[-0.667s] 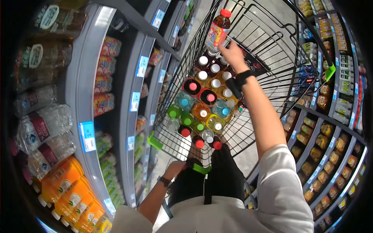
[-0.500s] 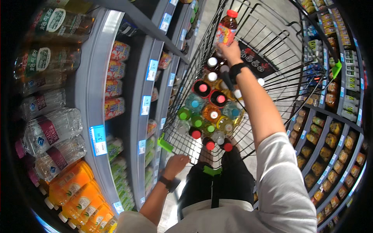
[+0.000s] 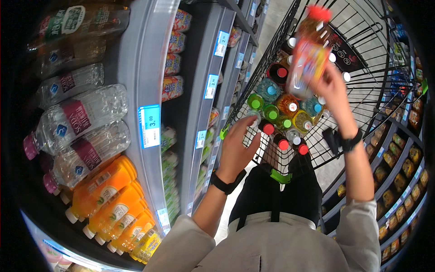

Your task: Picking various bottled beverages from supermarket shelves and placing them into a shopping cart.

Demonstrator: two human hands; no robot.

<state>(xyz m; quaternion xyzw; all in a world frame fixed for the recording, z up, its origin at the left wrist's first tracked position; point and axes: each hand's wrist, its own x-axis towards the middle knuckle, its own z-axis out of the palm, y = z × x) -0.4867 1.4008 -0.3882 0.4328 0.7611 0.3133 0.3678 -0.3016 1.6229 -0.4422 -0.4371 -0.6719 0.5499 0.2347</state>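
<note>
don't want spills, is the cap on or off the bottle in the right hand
On: the red cap sits atop the bottle in the right hand, though blur hides how tightly.

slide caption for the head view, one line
Right hand holding a red-capped drink bottle over a black wire shopping cart of bottled drinks, left hand open.

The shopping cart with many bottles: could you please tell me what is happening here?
A person's right hand holds a red-capped bottle, tilted and blurred, over the other bottles in the wire cart. The left hand appears empty, fingers spread, near the cart's left side. To the left, a shelf holds orange drinks and clear bottles.
</note>
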